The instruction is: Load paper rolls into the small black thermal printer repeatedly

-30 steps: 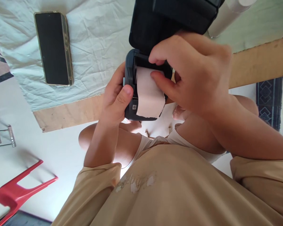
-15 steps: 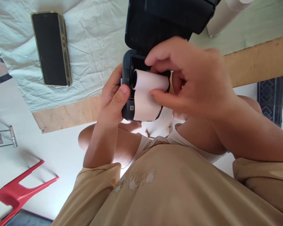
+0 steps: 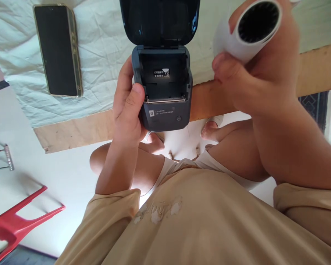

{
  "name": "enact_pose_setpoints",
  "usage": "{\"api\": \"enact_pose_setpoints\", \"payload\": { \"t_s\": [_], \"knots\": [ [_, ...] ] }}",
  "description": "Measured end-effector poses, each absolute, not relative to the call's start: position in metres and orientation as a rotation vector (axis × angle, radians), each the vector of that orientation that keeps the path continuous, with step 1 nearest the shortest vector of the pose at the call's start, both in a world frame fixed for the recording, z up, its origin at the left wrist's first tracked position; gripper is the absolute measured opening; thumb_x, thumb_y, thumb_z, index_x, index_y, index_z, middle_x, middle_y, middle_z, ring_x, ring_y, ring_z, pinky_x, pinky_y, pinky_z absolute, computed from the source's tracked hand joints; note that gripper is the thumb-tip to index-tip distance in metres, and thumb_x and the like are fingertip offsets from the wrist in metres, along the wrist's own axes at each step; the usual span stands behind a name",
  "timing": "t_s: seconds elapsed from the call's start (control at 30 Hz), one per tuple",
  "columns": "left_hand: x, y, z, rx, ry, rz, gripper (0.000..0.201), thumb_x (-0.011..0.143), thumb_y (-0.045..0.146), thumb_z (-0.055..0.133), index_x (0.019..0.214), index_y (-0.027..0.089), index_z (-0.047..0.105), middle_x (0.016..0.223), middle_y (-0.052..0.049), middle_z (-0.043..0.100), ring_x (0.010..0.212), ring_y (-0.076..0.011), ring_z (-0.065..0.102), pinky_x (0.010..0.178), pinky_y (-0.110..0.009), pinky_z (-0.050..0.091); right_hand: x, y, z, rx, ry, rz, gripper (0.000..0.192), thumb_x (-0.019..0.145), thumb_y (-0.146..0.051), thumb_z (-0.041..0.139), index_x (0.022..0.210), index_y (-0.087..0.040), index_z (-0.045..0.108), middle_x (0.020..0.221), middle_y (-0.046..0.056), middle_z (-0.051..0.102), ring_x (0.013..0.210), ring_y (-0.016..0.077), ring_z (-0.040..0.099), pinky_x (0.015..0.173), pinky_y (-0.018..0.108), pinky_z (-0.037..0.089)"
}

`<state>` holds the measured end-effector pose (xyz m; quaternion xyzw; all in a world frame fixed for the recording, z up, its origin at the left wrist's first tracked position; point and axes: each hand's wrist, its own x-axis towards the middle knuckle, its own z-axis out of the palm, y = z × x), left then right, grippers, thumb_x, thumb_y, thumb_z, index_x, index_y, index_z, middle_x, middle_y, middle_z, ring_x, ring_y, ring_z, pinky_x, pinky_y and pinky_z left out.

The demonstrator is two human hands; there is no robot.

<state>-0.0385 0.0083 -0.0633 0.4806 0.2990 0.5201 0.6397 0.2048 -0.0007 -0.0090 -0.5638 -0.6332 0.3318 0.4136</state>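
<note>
The left hand (image 3: 127, 110) clasps the side of a small dark printer (image 3: 162, 92), its lid (image 3: 160, 22) swung up and the paper bay bare, thumb on the front corner. The right hand (image 3: 253, 81) grips a white paper roll (image 3: 251, 29), up and to the right of the printer, well clear of it. A black phone (image 3: 57, 49) lies on the cloth (image 3: 105, 66) left of the left hand's hold.

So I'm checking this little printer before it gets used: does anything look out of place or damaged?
Nothing looks damaged. The printer, gripped by the left hand, has its lid flipped open and its paper bay bare; the paper roll is out, held in the right hand above the table.
</note>
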Motion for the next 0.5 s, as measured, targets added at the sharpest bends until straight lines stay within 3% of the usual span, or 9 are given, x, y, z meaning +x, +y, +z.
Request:
{"api": "enact_pose_setpoints", "payload": {
  "t_s": [0.07,0.17,0.3,0.4,0.5],
  "knots": [
    [-0.041,0.010,-0.069,1.120,0.706,1.177,0.051,0.090,0.063,0.073,0.131,0.032,0.072,0.131,0.002,0.076,0.121,-0.0170,0.075,0.111,-0.035,0.065,0.209,-0.001,-0.010,-1.475,-1.852,0.604,0.058,0.095,-0.068,0.052,0.119,-0.016,0.064,0.127,0.004,0.062,0.120,0.0048,0.059,0.120,0.026,0.049],
    [-0.042,0.012,-0.076,1.158,0.738,1.200,0.055,0.090,0.069,0.068,0.133,0.035,0.070,0.134,0.001,0.075,0.120,-0.0187,0.074,0.111,-0.037,0.064,0.215,0.002,-0.014,-1.565,-1.962,0.431,0.075,0.094,-0.076,0.045,0.133,-0.014,0.064,0.132,0.008,0.059,0.119,0.0069,0.060,0.112,0.024,0.050],
    [-0.036,0.009,-0.073,1.172,0.751,1.228,0.049,0.091,0.066,0.064,0.131,0.037,0.071,0.130,0.004,0.077,0.119,-0.0170,0.075,0.107,-0.036,0.066,0.218,0.006,-0.019,-1.739,-1.919,0.443,0.063,0.089,-0.054,0.059,0.140,-0.016,0.061,0.131,0.006,0.058,0.103,0.0004,0.054,0.098,0.018,0.048],
    [-0.033,0.006,-0.066,1.162,0.807,1.226,0.043,0.091,0.061,0.064,0.127,0.040,0.072,0.126,0.006,0.078,0.117,-0.0174,0.075,0.103,-0.034,0.069,0.214,0.006,-0.018,-1.836,-1.936,0.545,0.062,0.087,-0.041,0.059,0.146,-0.020,0.056,0.131,0.003,0.063,0.093,-0.0006,0.051,0.093,0.019,0.046],
    [-0.033,0.006,-0.067,1.171,0.808,1.222,0.045,0.092,0.063,0.062,0.129,0.039,0.071,0.128,0.006,0.078,0.117,-0.0173,0.074,0.104,-0.034,0.069,0.213,0.005,-0.014,-1.773,-1.977,0.547,0.064,0.085,-0.042,0.060,0.146,-0.020,0.057,0.141,0.004,0.061,0.115,0.0044,0.063,0.109,0.022,0.051]
  ]
}}
